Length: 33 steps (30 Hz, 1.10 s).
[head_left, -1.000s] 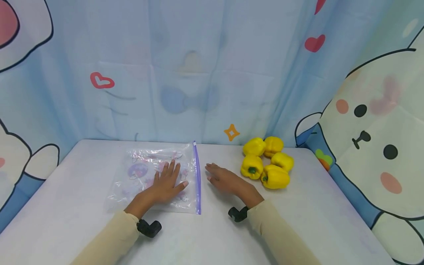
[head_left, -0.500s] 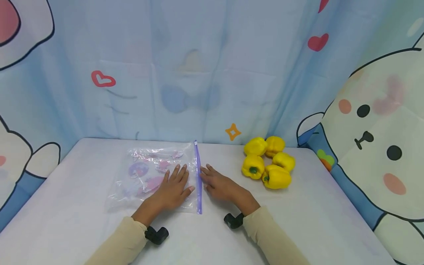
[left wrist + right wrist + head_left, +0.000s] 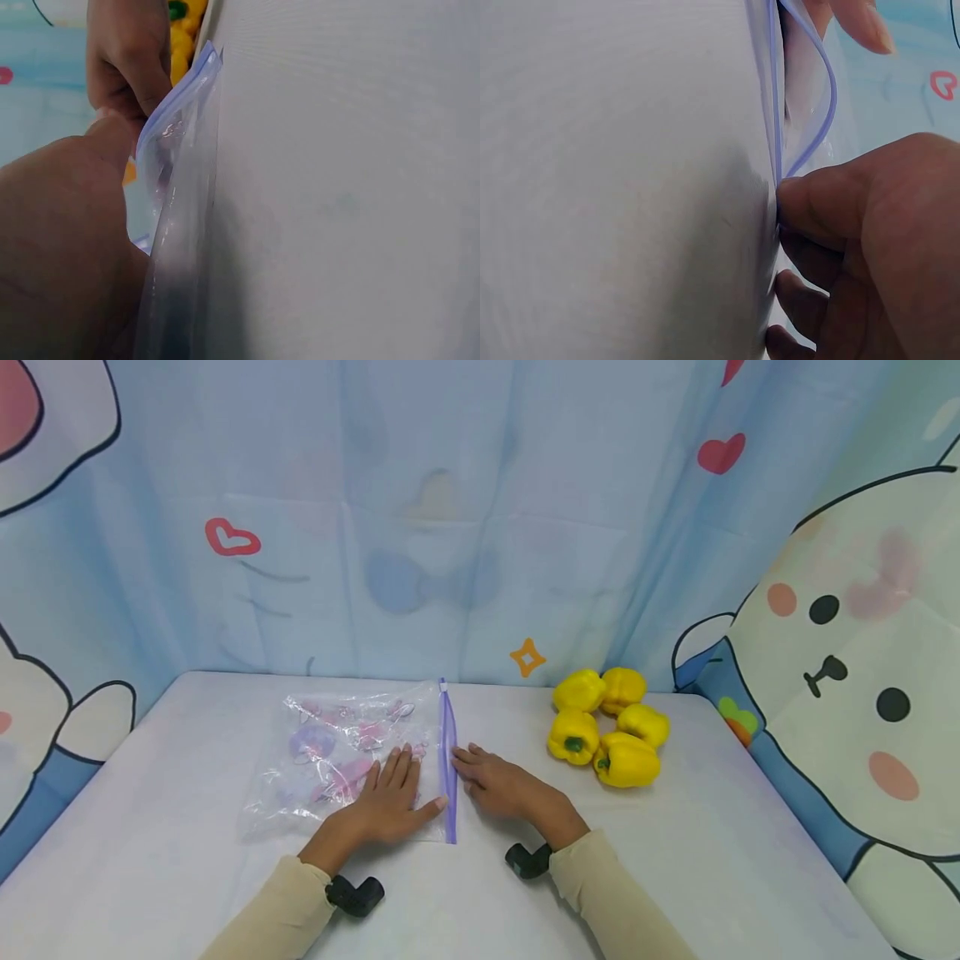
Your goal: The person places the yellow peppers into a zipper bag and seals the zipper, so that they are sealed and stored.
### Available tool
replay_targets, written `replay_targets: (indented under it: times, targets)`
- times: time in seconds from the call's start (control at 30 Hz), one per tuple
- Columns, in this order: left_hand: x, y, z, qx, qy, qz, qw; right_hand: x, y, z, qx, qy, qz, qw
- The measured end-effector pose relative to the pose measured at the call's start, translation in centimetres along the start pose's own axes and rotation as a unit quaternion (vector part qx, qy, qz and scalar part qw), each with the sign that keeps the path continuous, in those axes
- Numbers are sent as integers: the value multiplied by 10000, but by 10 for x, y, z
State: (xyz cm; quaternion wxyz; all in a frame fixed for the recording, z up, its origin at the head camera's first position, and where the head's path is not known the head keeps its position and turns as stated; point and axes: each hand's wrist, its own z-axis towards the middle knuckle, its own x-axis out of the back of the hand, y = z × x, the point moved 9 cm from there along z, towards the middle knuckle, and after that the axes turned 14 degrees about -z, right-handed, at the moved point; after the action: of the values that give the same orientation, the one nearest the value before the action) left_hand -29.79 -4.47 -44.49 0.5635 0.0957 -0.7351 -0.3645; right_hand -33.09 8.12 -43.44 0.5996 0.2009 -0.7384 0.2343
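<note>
Now the left hand (image 3: 386, 802) is lying flat, fingers straight, pressing the zip bag (image 3: 341, 760) mid-counter, while the right hand (image 3: 498, 787) is pinching its purple zip edge (image 3: 448, 760). Pinning the film while lifting one lip should part it cleanly. Peppers (image 3: 609, 727) are waiting near the far right edge.

No legible text, label, brand, number or sign appears in any view. The backdrop curtain (image 3: 465, 527) carries only printed pictures: hearts, a star and cartoon animals. The zip bag (image 3: 352, 760) shows pink and purple printed motifs; any lettering among them is too small and blurred to read.
</note>
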Motion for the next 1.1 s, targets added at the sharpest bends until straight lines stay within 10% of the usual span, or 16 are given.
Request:
replay_targets:
  times: [1.1]
  targets:
    - [10, 2, -2, 381, 1082, 251, 9931, -2, -1, -2, 122, 21, 152, 9998]
